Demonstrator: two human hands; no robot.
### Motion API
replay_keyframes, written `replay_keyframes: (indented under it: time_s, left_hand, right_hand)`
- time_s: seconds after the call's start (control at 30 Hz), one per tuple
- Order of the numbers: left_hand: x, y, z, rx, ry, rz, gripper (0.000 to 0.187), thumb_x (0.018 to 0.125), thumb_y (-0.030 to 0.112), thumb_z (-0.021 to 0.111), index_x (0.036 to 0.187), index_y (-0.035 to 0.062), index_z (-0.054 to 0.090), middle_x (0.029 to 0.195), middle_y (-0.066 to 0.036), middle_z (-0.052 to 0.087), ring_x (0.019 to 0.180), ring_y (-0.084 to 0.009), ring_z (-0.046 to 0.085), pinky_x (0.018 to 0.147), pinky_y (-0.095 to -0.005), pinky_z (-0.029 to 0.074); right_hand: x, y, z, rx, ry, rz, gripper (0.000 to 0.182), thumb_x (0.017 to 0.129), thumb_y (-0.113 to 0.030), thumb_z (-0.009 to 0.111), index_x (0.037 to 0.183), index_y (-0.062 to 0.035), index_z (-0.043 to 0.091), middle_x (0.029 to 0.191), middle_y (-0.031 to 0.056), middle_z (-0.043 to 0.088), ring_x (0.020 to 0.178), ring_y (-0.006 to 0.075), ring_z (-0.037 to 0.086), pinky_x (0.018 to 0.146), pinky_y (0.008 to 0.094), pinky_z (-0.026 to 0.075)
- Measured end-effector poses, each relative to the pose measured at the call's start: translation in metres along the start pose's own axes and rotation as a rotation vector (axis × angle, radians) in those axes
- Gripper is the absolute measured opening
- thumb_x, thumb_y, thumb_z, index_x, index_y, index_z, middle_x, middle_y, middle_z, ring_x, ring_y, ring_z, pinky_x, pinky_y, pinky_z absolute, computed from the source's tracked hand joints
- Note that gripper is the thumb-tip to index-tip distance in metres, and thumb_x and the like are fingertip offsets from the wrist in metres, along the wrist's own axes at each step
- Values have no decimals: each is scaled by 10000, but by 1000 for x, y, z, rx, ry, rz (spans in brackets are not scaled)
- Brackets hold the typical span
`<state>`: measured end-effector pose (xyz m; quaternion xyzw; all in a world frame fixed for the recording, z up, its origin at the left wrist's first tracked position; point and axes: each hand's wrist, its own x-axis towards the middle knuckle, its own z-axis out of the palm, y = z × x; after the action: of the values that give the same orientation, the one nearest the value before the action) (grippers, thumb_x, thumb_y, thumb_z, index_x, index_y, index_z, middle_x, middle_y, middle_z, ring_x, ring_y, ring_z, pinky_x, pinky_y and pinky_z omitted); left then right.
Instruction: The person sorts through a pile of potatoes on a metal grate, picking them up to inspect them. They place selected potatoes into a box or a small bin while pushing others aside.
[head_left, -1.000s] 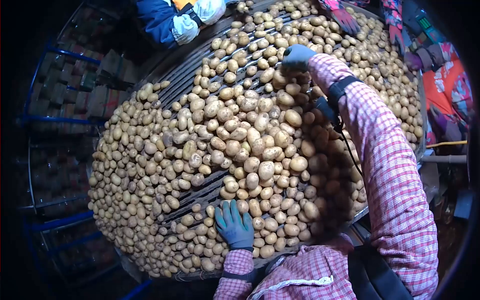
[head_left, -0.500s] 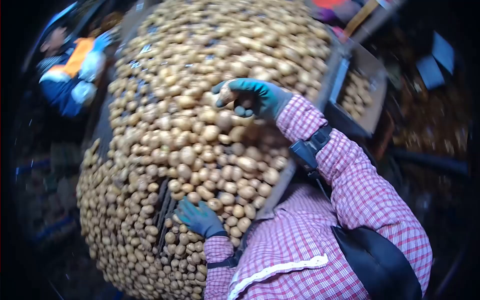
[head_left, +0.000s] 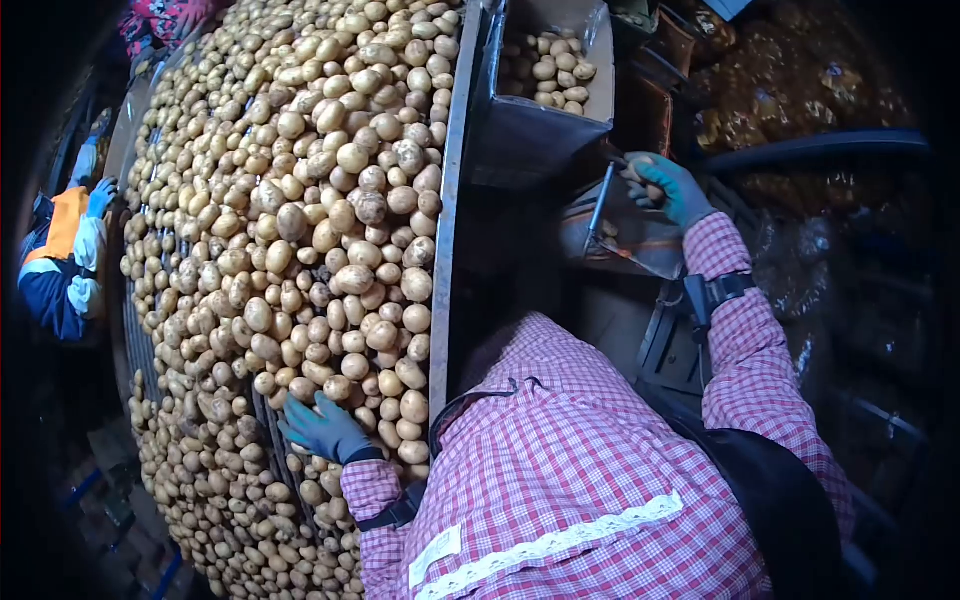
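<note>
A broad heap of potatoes (head_left: pixel 290 260) covers the slatted surface in front of me. My left hand (head_left: pixel 327 428), in a teal and grey glove, lies on the near potatoes with its fingers spread, holding nothing. Off to the right, beyond the metal edge, my right hand (head_left: pixel 668 188) wears a similar glove. Its fingers are curled around a potato (head_left: pixel 653 192), only partly visible. Below that hand is an open container (head_left: pixel 640 245) with a blue-edged rim; its contents are mostly dark.
A metal rail (head_left: pixel 452 200) borders the heap on my side. Beyond it stands a cardboard box (head_left: pixel 540 125) partly filled with potatoes. Filled net bags (head_left: pixel 800 80) lie at the far right. A co-worker in an orange vest (head_left: pixel 68 225) stands across the heap; another person's patterned sleeve (head_left: pixel 145 30) shows top left.
My right hand has swung from above the heap to the right, past the rail, still closed on a potato. The view has turned right. My left hand stays spread on the potatoes.
</note>
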<state>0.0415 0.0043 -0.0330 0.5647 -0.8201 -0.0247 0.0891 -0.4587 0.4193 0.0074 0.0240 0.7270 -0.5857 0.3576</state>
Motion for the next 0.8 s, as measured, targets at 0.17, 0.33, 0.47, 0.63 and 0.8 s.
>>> replay_keyframes:
  time_s: [0.17, 0.33, 0.47, 0.63, 0.8]
  left_hand:
    - [-2, -14, 17, -73, 67, -36, 548, 924, 293, 665, 1387, 28, 540, 1408, -206, 526, 1405, -424, 337, 1161, -540, 302]
    - [-1, 7, -3, 9, 99, -39, 524, 904, 308, 670, 1346, 42, 573, 1384, -199, 539, 1360, -401, 395, 1140, -529, 330]
    - [1, 7, -3, -10, 40, -101, 529, 890, 290, 674, 1346, 45, 565, 1418, -140, 512, 1375, -401, 359, 1145, -519, 329]
    - [2, 1, -10, -109, -39, -125, 570, 886, 288, 683, 1389, 60, 544, 1460, -156, 495, 1429, -411, 316, 1180, -520, 298]
    - [-2, -7, -21, -239, -23, -130, 523, 887, 212, 678, 1369, 51, 558, 1443, -174, 502, 1387, -414, 368, 1159, -513, 321]
  right_hand:
    - [15, 5, -32, 34, 150, -120, 433, 949, -143, 672, 1346, -3, 571, 1190, 113, 675, 965, 173, 689, 826, 305, 563]
    - [22, -95, 177, -150, -428, -155, 346, 988, -177, 630, 1295, -19, 619, 1074, 18, 678, 939, 87, 667, 824, 221, 540]
    - [39, -105, 322, -280, -690, -270, 288, 954, -184, 670, 1187, -15, 686, 928, 9, 690, 759, 53, 618, 663, 199, 529]
    - [83, -99, 417, -415, -822, -336, 292, 918, -189, 681, 1167, -39, 706, 925, 29, 717, 660, 61, 605, 588, 222, 517]
    - [101, -78, 494, -862, -676, -828, 578, 774, -350, 707, 1285, -88, 635, 1187, 172, 690, 1034, 308, 687, 903, 407, 543]
